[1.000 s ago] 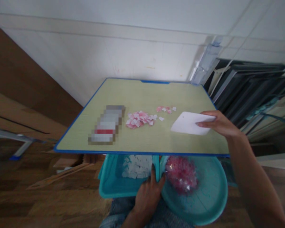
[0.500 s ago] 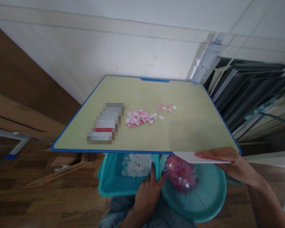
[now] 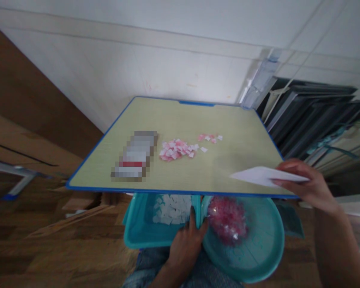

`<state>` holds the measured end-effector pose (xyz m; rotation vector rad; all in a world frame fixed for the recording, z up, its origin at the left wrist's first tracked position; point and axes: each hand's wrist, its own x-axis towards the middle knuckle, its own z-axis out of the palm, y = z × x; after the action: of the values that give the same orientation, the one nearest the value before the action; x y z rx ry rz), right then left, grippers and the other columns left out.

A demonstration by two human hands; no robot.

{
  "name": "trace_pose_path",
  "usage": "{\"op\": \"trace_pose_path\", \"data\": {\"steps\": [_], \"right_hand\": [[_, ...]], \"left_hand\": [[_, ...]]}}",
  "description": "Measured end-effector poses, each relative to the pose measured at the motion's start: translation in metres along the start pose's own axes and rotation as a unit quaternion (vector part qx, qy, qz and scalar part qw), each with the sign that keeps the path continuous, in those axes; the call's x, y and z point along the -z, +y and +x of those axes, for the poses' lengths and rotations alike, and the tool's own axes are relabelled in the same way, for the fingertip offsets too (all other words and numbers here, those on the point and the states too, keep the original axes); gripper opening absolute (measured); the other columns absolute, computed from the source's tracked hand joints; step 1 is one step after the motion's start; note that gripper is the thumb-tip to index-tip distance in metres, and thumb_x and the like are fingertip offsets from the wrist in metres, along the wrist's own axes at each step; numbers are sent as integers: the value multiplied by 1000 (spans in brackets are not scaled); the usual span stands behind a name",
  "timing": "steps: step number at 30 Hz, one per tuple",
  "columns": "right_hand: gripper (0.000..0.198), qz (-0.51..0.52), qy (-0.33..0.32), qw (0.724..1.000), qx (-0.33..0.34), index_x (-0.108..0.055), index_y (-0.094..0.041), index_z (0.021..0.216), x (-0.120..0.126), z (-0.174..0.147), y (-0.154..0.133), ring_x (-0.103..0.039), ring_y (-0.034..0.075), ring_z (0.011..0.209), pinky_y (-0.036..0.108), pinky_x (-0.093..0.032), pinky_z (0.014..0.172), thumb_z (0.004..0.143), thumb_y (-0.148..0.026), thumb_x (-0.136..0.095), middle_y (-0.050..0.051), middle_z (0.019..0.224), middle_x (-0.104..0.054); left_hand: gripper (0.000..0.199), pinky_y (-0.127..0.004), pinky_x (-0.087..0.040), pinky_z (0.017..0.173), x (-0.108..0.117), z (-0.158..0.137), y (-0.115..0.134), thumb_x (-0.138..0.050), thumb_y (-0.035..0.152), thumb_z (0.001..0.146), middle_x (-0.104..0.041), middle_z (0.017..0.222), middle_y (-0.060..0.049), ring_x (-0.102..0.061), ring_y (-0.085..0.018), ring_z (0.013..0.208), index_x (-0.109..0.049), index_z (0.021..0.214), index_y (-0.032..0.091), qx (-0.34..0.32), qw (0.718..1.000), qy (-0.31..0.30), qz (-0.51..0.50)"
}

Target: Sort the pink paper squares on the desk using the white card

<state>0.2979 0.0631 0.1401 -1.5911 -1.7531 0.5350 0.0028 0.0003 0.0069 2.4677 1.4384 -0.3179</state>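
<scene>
1. While the person sits facing the yellow-green tabletop with a blue rim [image 3: 174, 120], the right hand [image 3: 313, 187] pinches a thin, white, flat sheet [image 3: 258, 176] at its outer end, between thumb and fingers.
2. That white sheet is now tilted above the near right part of the tabletop; I cannot tell whether its far corner touches. Half a second ago it was lower, almost edge-on at the near rim, overlapping the round basin; a second ago it was farther in, its broad face showing.
3. The left hand [image 3: 184, 246] stays where it was, forefinger stretched along the inner rim of a turquoise rectangular plastic tub [image 3: 138, 237], thumb by the rim of a round teal plastic basin [image 3: 262, 260]. Whether it grips those rims I cannot tell.
4. Small white slips [image 3: 174, 210] lie inside the tub. A shiny bundle of pink bits in clear plastic [image 3: 228, 220] rests in the basin.
5. On the tabletop, a heap of small pink and white square pieces [image 3: 177, 150] lies near the middle, and a sparser scatter of similar pieces [image 3: 211, 138] sits beyond it to the right. Both look unchanged.
6. Left of the heap lies a pixelated oblong object [image 3: 135, 156], also unmoved.
</scene>
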Motion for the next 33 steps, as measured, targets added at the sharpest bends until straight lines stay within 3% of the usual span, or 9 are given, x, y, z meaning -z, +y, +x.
{"op": "trace_pose_path", "data": {"steps": [2, 4, 8, 11, 13, 18, 24, 30, 33], "right_hand": [[26, 15, 52, 999, -1, -54, -21, 77, -4, 30, -6, -49, 10, 54, 19, -37, 45, 57, -28, -69, -2, 65, -56], [24, 41, 58, 997, 9, -55, -17, 71, -12, 65, -9, -45, 9, 52, 19, -34, 45, 56, -30, -70, -2, 63, -54], [33, 148, 93, 984, -20, -60, -12, 74, -40, 127, 0, -51, 12, 54, 24, -41, 50, 53, -36, -70, 3, 70, -62], [37, 174, 97, 980, -18, -61, -12, 80, -62, 153, 10, -56, 14, 60, 27, -44, 54, 56, -40, -67, 6, 80, -64], [35, 162, 69, 984, -19, -62, -12, 79, -70, 157, 13, -56, 14, 59, 26, -44, 53, 58, -41, -65, 5, 76, -65], [33, 111, -84, 990, 14, -65, -13, 80, -69, 144, 12, -54, 13, 56, 23, -40, 48, 60, -39, -64, 3, 69, -64], [35, 123, -80, 989, 14, -64, -12, 83, -64, 134, 10, -52, 12, 55, 22, -39, 46, 62, -40, -63, 3, 69, -63], [32, 108, -204, 972, 50, -63, -11, 78, -65, 126, -7, -44, 7, 47, 19, -32, 40, 64, -40, -61, 0, 58, -54], [31, 124, -225, 966, 39, -63, -11, 77, -65, 122, -14, -44, 8, 46, 19, -33, 40, 64, -39, -61, -1, 56, -53]], "left_hand": [[49, -33, -49, 65, 0, 0, 0, -32, 13, 80, -30, 132, -21, -60, -19, 78, -32, 125, 33, -1, 1000, -1, -1], [49, -33, -49, 65, -1, 0, 0, -33, 14, 80, -30, 132, -20, -60, -19, 79, -31, 125, 34, 1, 1000, -3, -3], [51, -33, -49, 64, -2, 1, 1, -35, 13, 79, -29, 133, -21, -61, -20, 79, -31, 125, 36, 16, 1000, 2, -2], [53, -33, -50, 64, -3, 3, 0, -36, 13, 78, -30, 133, -19, -61, -20, 80, -30, 125, 37, 14, 1000, -20, -5], [58, -34, -50, 64, -3, 5, -2, -36, 11, 77, -29, 134, -18, -60, -21, 80, -25, 127, 38, 8, 1000, -29, -8], [58, -36, -52, 58, 2, 9, -3, -39, 15, 75, -31, 133, -19, -61, -25, 76, -27, 126, 39, 10, 998, -53, -16], [54, -35, -52, 59, 9, 10, -3, -37, 14, 76, -31, 132, -20, -61, -24, 76, -31, 125, 37, 10, 997, -73, -20], [58, -36, -52, 60, 2, 9, -2, -39, 12, 74, -31, 133, -19, -61, -25, 78, -30, 125, 38, 15, 998, -53, -16], [53, -35, -52, 59, -3, 7, -2, -38, 15, 76, -33, 132, -17, -61, -23, 75, -32, 124, 39, 9, 999, -32, -11]]}}
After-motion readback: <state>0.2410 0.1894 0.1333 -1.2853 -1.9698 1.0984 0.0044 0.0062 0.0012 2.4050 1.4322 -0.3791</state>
